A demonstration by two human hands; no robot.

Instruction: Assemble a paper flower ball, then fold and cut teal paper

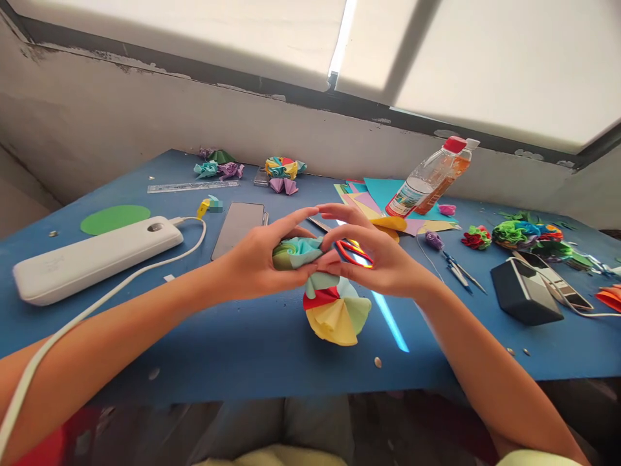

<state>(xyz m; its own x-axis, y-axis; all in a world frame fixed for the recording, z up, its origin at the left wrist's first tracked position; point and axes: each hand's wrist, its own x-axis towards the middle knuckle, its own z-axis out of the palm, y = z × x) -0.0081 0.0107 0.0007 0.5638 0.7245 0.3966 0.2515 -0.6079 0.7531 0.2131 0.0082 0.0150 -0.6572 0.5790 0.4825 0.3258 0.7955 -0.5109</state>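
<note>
Both hands meet around a paper flower (pixel 297 252) of pale blue and green folded paper, held just above the blue table. My left hand (pixel 257 255) curls round its left side, thumb below and fingers above. From the right, my right hand (pixel 371 249) pinches the flower's edge with its fingertips. Below my hands is a pleated paper piece (pixel 338 317) in yellow, red and light green; whether it joins the flower is hidden by my fingers. Red-handled scissors (pixel 350 252) lie partly hidden behind my right hand.
A white power bank (pixel 99 259) with a cable, a green paper disc (pixel 115 219) and a phone (pixel 237 226) lie left. Coloured paper sheets (pixel 381 194) and two bottles (pixel 427 178) are behind. Pliers (pixel 460 272), a dark box (pixel 524 291) and several paper flowers (pixel 526 233) sit right.
</note>
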